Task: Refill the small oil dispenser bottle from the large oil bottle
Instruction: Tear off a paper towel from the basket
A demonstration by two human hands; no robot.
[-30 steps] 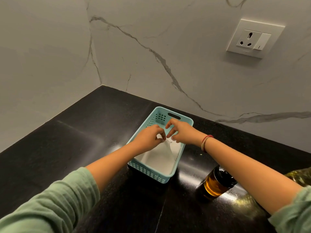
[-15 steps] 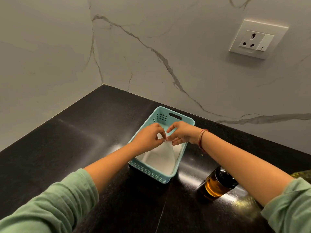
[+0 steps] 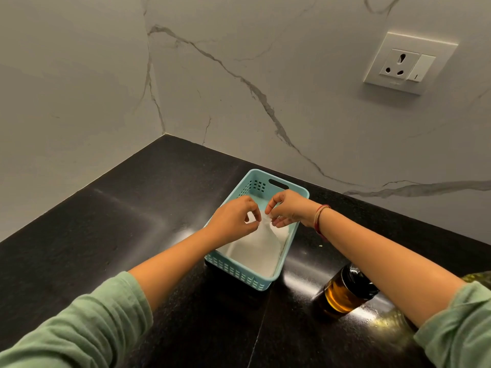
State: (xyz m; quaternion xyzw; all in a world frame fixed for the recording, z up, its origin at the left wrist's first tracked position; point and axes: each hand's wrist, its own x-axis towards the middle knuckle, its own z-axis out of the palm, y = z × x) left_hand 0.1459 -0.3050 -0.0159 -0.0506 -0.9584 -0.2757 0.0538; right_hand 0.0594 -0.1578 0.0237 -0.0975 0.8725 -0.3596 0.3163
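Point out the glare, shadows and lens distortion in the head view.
Head view: bright glare streaks the black countertop left of the teal basket and beside the small oil bottle; the basket casts a dark shadow toward the camera; wide-angle distortion tilts the wall socket and stretches the green sleeves; focus is sharp throughout.

The black speckled countertop (image 3: 111, 235) fills the corner where two marble-veined walls meet, its glossy surface catching pale glare in patches. A light blue slotted plastic basket (image 3: 240, 273) sits on it toward the back edge, lined with white paper. To the right of the basket, nearer the front, a glass oil bottle (image 3: 342, 296) with amber liquid and a dark cap stands on the surface, partly hidden by a forearm.
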